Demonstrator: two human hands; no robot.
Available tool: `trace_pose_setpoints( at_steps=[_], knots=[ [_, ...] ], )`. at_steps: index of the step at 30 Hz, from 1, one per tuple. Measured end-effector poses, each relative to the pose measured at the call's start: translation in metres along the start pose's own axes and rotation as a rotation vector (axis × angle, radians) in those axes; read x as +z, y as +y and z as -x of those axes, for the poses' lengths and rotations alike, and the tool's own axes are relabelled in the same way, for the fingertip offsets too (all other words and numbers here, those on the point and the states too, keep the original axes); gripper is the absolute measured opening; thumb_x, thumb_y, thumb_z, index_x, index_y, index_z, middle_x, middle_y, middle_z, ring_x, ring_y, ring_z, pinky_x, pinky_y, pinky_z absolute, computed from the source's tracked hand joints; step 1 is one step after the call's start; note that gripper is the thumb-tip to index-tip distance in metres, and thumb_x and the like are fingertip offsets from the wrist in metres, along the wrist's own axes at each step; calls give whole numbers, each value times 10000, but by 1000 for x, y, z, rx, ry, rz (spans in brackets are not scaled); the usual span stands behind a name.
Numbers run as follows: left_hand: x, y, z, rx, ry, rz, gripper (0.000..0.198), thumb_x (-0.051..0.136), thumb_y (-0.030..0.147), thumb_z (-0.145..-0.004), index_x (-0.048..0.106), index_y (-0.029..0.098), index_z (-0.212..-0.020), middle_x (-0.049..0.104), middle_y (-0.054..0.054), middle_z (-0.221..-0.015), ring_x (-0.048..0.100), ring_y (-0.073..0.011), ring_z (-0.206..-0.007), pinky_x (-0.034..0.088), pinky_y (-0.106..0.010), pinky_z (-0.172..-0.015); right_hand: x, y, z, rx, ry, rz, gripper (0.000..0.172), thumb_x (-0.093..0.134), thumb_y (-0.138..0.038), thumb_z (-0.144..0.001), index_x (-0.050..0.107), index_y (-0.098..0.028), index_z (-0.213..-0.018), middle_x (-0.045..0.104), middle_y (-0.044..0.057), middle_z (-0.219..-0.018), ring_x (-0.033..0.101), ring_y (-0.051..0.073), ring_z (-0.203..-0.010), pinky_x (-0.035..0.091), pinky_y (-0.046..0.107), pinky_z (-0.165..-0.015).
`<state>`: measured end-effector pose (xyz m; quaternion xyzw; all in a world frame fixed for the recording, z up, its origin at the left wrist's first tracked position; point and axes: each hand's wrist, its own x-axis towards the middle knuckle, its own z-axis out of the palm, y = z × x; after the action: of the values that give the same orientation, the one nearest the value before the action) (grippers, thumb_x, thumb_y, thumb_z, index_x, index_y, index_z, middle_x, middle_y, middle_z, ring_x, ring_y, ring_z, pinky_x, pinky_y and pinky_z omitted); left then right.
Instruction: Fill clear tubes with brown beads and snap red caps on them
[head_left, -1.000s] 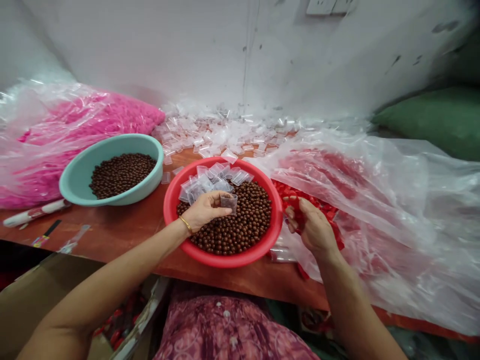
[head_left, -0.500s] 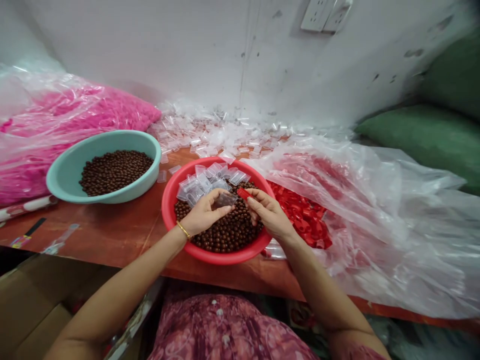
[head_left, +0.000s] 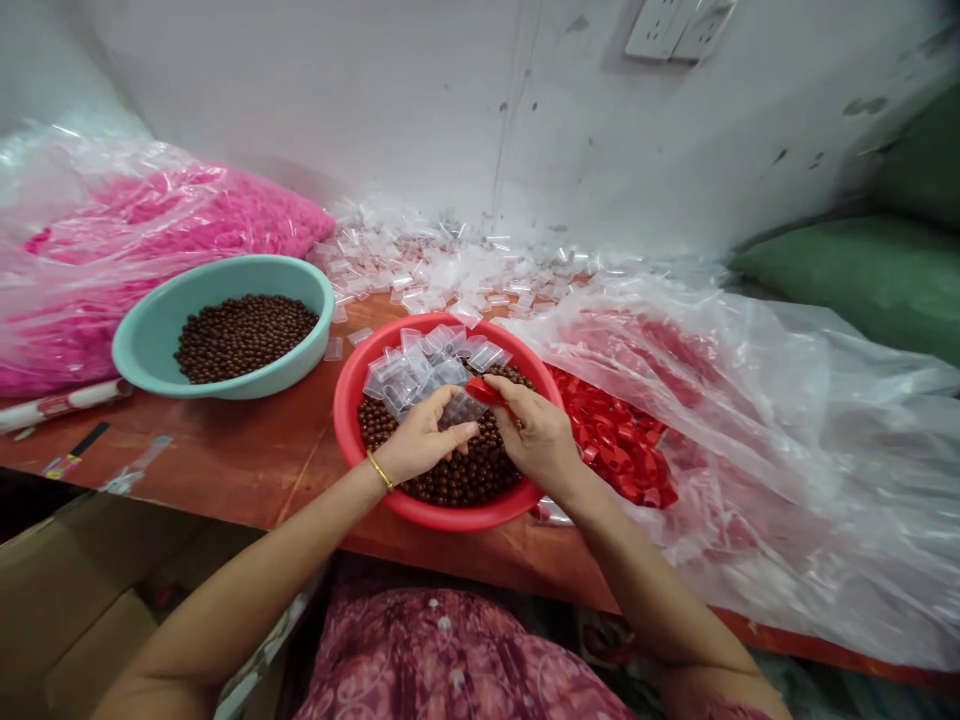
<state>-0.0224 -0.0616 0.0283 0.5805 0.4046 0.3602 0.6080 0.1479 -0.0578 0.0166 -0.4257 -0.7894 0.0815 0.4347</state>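
Observation:
Over the red basin (head_left: 346, 415) both my hands work close together. My left hand (head_left: 424, 438), with a gold bangle at the wrist, is closed around a small clear plastic container (head_left: 466, 408). Between the fingertips of my right hand (head_left: 538, 432) is a red plastic cap (head_left: 484, 391), held at the upper end of the clear container; whether it is seated there I cannot tell. Below them, brown balls (head_left: 465, 478) fill the basin, and a heap of clear containers (head_left: 420, 368) lies on the balls toward the back.
A teal basin (head_left: 142, 350) of brown balls stands left, before a bag of pink pieces (head_left: 217, 215). Loose clear containers (head_left: 457, 270) spread along the wall. Red caps (head_left: 615, 440) spill from a clear plastic bag (head_left: 780, 430) at right. Green sacks (head_left: 855, 275) lie behind.
My right hand has brought the red cap leftward to the clear container in my left hand; before, the two were apart. The whole view has shifted slightly.

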Motion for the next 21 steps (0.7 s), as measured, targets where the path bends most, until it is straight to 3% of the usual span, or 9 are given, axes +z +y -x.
trace_pose_setpoints(
  at_steps=[6,11,21],
  knots=[
    [1,2,0,6,-36,91,322,601,378,-742,427,161,-904,464,76,-577,412,-35,-425,317,-157,-374,4,-2,7,-246,53,188,526,417,-59,-860,430,-268,-1342,644,51,-1167,636,170,-1007,521,305,-893],
    [2,3,1,6,-25,98,301,596,387,-748,393,175,-814,433,94,-525,371,-28,-388,280,-174,-383,7,-6,5,-222,11,125,530,421,-76,-862,399,-249,-1362,652,68,-1150,658,169,-959,550,300,-839],
    [0,-1,0,104,-58,-11,230,578,303,-741,476,145,-873,445,61,-622,401,-57,-498,345,-202,-490,-11,-7,10,-209,-19,2,539,499,-50,-828,481,-309,-1301,652,17,-1160,651,163,-991,547,285,-851]
  ],
)
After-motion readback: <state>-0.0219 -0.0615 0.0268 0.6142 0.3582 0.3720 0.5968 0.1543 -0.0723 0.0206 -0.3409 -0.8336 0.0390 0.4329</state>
